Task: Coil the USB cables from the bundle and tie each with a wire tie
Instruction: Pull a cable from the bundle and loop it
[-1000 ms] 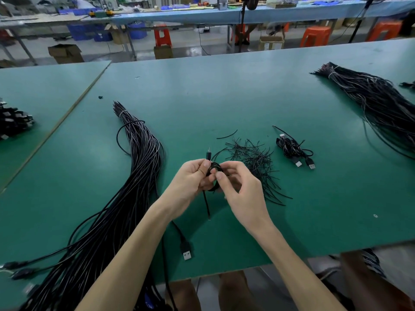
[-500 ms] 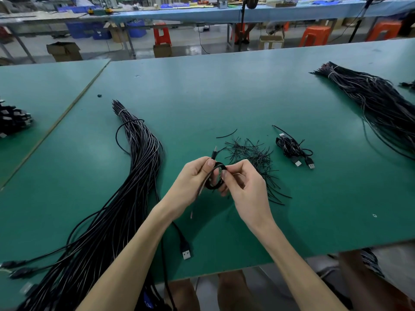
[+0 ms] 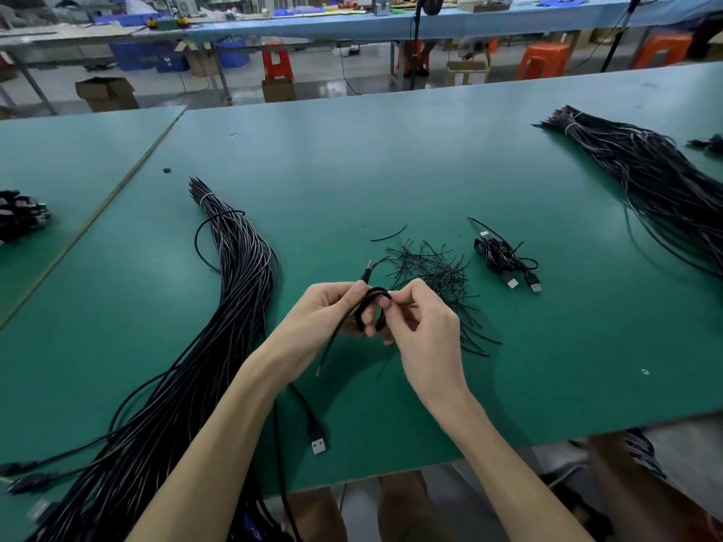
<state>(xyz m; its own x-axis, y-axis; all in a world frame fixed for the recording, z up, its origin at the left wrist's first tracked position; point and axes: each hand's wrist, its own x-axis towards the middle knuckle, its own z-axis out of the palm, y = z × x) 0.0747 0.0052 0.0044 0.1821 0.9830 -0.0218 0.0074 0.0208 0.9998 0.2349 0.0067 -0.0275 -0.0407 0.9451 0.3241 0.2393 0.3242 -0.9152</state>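
A small black coiled USB cable [image 3: 373, 297] is held above the green table [image 3: 352, 158]. My left hand [image 3: 324, 311] grips its left side, with a small plug sticking up past the fingers. My right hand [image 3: 420, 318] pinches the coil's right side, and a thin wire tie trails down from the coil toward my left wrist. The cable's USB-A plug [image 3: 317, 444] lies on the table below my left forearm. The long black cable bundle [image 3: 219, 314] lies to the left. A loose pile of black wire ties [image 3: 438, 267] sits just beyond my right hand.
Two tied coils [image 3: 504, 260] lie right of the wire ties. A second large cable bundle [image 3: 657, 181] stretches along the table's far right. More black connectors [image 3: 19, 213] sit on the neighbouring table at left. The table's front edge runs just below my forearms.
The coil has turned from edge-on to an open ring between my fingers. The trailing tie swung from hanging straight down to slanting toward my left wrist. Both hands stayed in place.
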